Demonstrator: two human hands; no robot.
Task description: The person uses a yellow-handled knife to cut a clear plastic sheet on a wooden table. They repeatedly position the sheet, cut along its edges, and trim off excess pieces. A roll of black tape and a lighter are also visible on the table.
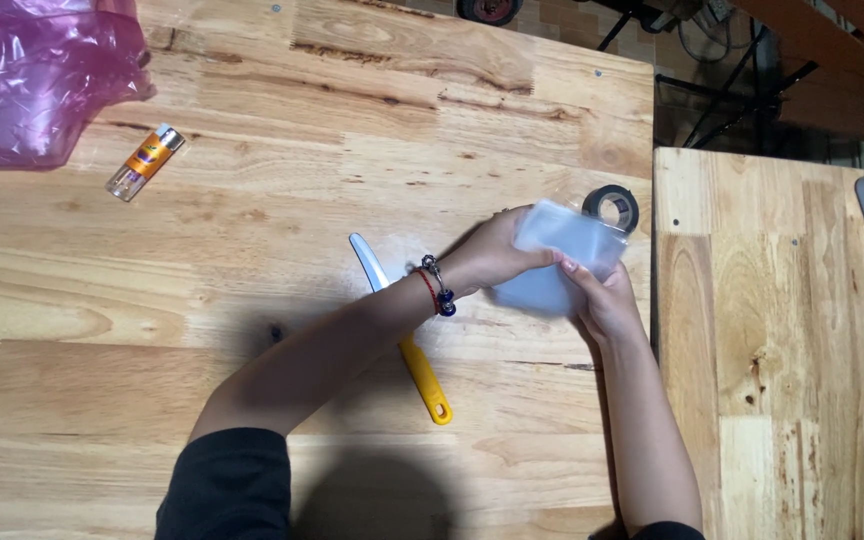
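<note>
From the head view, you've got both hands on a small clear plastic bag (564, 258), held just above the counter (252, 300) near its right edge. Your left hand (497, 255) comes in from the left and is closed over the bag's left side, fingers curled round it; your right hand (607, 300) comes up from below and pinches the lower right part, fingertips on the front face. So the bag sits right between the two hands, its long side running roughly lower-left to upper-right, and neither hand is really nearer since both are touching it. Just past the bag's top right corner there's a black tape roll (611, 207), close enough that it's partly hidden. Under your left forearm lies a knife (397, 330) with a white blade and yellow handle, pointing away from you. Farther off at upper left are a lighter (145, 161) and a pink plastic bag (32, 75). The counter is pale jointed wood, a second one butts up on the right, and there's dark floor with chair legs beyond.
</note>
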